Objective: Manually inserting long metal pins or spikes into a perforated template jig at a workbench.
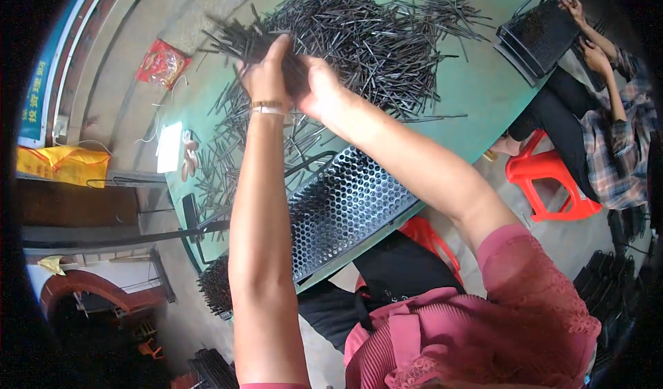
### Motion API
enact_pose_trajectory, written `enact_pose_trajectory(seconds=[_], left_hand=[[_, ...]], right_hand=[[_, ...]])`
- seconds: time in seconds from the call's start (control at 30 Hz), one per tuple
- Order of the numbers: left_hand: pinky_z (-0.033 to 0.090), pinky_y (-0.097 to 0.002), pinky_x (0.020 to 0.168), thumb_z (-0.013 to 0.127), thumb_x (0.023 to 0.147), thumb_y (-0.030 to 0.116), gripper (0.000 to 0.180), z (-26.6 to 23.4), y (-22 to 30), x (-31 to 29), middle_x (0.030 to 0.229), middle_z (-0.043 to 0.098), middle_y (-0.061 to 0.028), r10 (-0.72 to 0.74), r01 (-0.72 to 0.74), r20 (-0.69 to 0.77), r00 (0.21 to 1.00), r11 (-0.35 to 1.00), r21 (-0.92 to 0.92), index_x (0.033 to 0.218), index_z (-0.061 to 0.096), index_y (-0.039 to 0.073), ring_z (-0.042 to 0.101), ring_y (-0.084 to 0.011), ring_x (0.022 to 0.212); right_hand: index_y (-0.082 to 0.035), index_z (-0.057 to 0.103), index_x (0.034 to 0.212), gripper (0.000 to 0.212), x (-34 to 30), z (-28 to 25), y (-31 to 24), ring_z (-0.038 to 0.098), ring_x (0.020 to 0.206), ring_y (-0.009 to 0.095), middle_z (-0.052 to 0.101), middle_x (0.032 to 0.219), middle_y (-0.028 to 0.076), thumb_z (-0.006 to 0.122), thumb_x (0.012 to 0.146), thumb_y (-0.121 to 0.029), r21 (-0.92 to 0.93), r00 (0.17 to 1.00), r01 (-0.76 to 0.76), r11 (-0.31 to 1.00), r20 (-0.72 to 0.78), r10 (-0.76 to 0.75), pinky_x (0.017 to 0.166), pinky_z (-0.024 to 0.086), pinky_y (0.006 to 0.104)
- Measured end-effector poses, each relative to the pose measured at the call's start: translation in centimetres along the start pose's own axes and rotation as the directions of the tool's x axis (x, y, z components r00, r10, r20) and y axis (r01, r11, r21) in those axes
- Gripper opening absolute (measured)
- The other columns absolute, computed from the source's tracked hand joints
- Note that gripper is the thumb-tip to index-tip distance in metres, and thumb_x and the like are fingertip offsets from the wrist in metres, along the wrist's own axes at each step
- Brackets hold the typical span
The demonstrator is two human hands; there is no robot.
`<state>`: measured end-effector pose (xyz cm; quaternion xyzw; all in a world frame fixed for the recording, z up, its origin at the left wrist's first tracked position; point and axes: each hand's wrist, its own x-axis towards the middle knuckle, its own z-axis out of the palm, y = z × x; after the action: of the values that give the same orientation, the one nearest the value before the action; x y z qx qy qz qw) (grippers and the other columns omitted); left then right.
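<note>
My left hand (264, 84) and my right hand (320, 86) are wrapped round a bundle of thin black sticks (238, 42), whose ends fan out to the left beyond my fingers. Right behind and beside them a large loose heap of the same sticks (366, 37) covers the middle of the green table (476, 71). Below my forearms, at the table's near edge, a dark metal rack with rows of round holes (352, 206) lies tilted. Some sticks appear to stand in its left part, which my left forearm partly hides.
A red packet (162, 64), a white paper (169, 147) and a pair of gloves (189, 156) lie left. At right another person's hands (594, 54) touch a second holed rack (542, 37) near a red stool (545, 178). Scattered sticks lie near my left arm.
</note>
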<state>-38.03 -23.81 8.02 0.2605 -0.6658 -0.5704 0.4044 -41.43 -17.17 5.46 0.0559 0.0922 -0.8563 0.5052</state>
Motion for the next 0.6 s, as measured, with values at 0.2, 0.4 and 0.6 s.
enact_pose_trajectory(seconds=[0.2, 0.4, 0.6], left_hand=[[0.053, -0.0359, 0.066, 0.065, 0.08, 0.012, 0.011, -0.2, -1.9, 1.9, 0.078, 0.066, -0.0096, -0.425, 0.511, 0.288, 0.858, 0.767, -0.388, 0.086, 0.063, 0.003, 0.063, -0.0226, 0.069], [0.054, -0.0377, 0.065, 0.057, 0.085, 0.012, 0.013, -3.1, 0.6, 0.7, 0.077, 0.061, -0.0123, -0.411, 0.621, 0.472, 0.78, 0.606, -0.498, 0.085, 0.055, -0.001, 0.062, -0.0263, 0.073], [0.054, -0.0339, 0.066, 0.059, 0.081, 0.009, 0.022, -3.2, 2.2, -4.5, 0.084, 0.064, -0.0129, -0.471, 0.751, 0.642, 0.605, 0.606, -0.263, 0.099, 0.059, -0.003, 0.064, -0.0234, 0.073]], right_hand=[[-0.001, 0.054, 0.109, 0.032, 0.8, -1.8, -0.5, 0.057, 0.104, 0.029, 0.061, 0.112, 0.015, 0.032, 0.096, -0.019, 0.038, 0.996, -0.008, 0.999, -0.083, 0.011, 0.097, 0.043, 0.0429], [-0.007, 0.053, 0.115, 0.069, -1.7, -2.2, -2.9, 0.053, 0.099, 0.023, 0.06, 0.106, 0.01, 0.049, 0.081, -0.066, -0.358, 0.957, -0.281, 0.89, -0.031, 0.29, 0.091, 0.037, 0.0437], [-0.008, 0.058, 0.07, 0.079, -0.2, 0.0, -4.8, 0.052, 0.045, 0.019, 0.055, 0.055, 0.002, 0.049, 0.063, -0.086, -0.567, 0.933, -0.286, 0.772, 0.02, 0.36, 0.059, 0.05, 0.0342]])
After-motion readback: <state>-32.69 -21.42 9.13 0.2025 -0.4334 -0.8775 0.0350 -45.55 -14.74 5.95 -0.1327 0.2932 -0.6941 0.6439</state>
